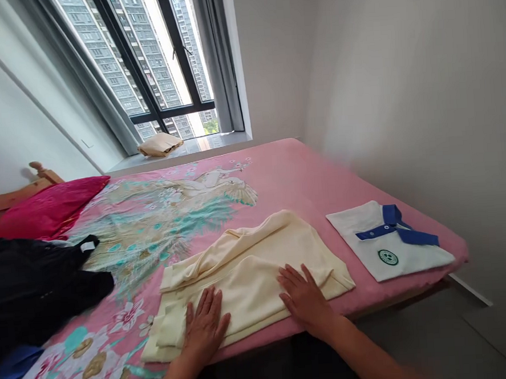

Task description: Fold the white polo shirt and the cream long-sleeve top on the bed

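Note:
A cream long-sleeved garment (258, 269) lies on the bed near its front edge, its sleeves laid in across the body. My left hand (204, 324) rests flat on its lower left part, fingers stretched out. On the right part of the same garment, my right hand (305, 298) lies palm down with the fingers spread. Neither hand grips the cloth. Right of the garment is a folded white polo shirt (354, 235) with a blue collar and a round green badge.
The pink bedsheet (286, 176) has a peacock and flower print. Dark clothes (40, 288) are heaped at the left, near a red pillow (52, 207). A folded beige cloth (160, 144) sits on the windowsill (216, 141). A wall (401, 89) borders the right side.

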Motion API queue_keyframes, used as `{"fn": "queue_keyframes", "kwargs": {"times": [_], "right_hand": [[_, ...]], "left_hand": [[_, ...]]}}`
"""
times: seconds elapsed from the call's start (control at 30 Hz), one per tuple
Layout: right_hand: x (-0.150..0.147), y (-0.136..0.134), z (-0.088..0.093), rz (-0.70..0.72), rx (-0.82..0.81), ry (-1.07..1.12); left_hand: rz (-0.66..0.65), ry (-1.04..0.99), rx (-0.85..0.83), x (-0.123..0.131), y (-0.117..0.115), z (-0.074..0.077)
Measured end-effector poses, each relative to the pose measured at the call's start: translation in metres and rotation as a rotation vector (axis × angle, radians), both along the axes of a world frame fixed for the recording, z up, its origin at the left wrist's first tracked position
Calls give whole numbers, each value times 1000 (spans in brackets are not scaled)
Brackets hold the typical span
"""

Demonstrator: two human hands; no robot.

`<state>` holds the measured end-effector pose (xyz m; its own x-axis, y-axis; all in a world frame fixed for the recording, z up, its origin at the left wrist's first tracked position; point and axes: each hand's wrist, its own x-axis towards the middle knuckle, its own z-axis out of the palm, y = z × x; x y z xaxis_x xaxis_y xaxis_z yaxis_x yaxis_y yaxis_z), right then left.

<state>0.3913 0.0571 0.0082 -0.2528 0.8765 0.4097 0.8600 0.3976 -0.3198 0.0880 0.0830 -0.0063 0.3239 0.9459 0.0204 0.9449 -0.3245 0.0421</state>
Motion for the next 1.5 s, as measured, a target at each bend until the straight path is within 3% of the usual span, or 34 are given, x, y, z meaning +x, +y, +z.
{"fn": "queue_keyframes", "kwargs": {"times": [0.1, 0.17, 0.3, 0.4, 0.57, 0.73, 0.83, 1.0, 1.13, 1.3, 1.4, 1.5], "right_hand": [[-48, 22, 12, 265, 50, -37], [-67, 37, 5, 327, -10, -91], [-63, 58, -17, 198, -177, -126], [-49, 75, -10, 153, -163, -13], [-23, 144, 27, -53, -144, 90], [23, 223, 39, -302, -268, 65], [48, 248, 38, -399, -432, 69], [70, 264, 36, -365, -632, 112], [79, 269, 31, -394, -675, 151], [86, 271, 25, -365, -629, 241], [94, 260, 24, -299, -537, 321], [110, 232, 17, -215, -424, 395]], "left_hand": [[-94, -18, 65, 5, -1, -2], [-79, -20, 89, 3, -2, -8], [36, -16, 105, -30, -8, -19], [18, -47, 108, -57, -7, -17], [64, -104, 294, -85, 24, 11], [34, -177, 349, -95, 59, 36], [-67, -261, 276, -72, 74, 51], [-229, -289, 124, 13, 116, 71], [-268, -221, 111, 72, 169, 61], [-288, -164, 146, 98, 223, 50], [-343, -144, 163, 96, 222, 56], [-548, -183, 328, 94, 185, 58]]}}
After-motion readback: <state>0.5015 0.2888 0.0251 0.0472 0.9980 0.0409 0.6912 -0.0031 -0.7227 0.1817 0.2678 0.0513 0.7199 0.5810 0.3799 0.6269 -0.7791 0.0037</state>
